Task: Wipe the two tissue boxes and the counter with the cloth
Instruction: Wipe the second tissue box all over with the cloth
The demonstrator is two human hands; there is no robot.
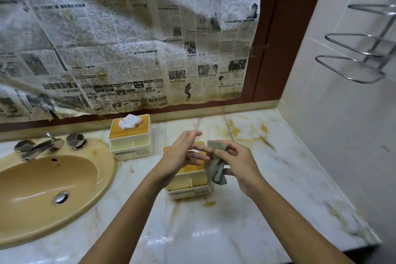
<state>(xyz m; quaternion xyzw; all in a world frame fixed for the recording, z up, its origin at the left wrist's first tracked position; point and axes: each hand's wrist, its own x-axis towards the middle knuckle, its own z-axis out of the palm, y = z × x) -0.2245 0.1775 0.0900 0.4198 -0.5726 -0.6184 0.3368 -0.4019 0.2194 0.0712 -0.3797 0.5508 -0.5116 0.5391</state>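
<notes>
The grey cloth hangs bunched in the curled fingers of the right hand above the nearer tissue box mid-tabletop, the left hand spread beside it, the second tissue box near the back edge by the sink.

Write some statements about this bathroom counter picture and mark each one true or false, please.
1. The right hand grips the grey-green cloth. True.
2. The far cream tissue box with a wooden lid shows no tissue. False: a white tissue sticks out of its lid.
3. The tan oval sink is left of both boxes. True.
4. The white marble counter is spotless. False: it bears yellow stains.
5. The left hand lies flat on the counter. False: it is raised over the near cream tissue box, fingers straight.
</notes>
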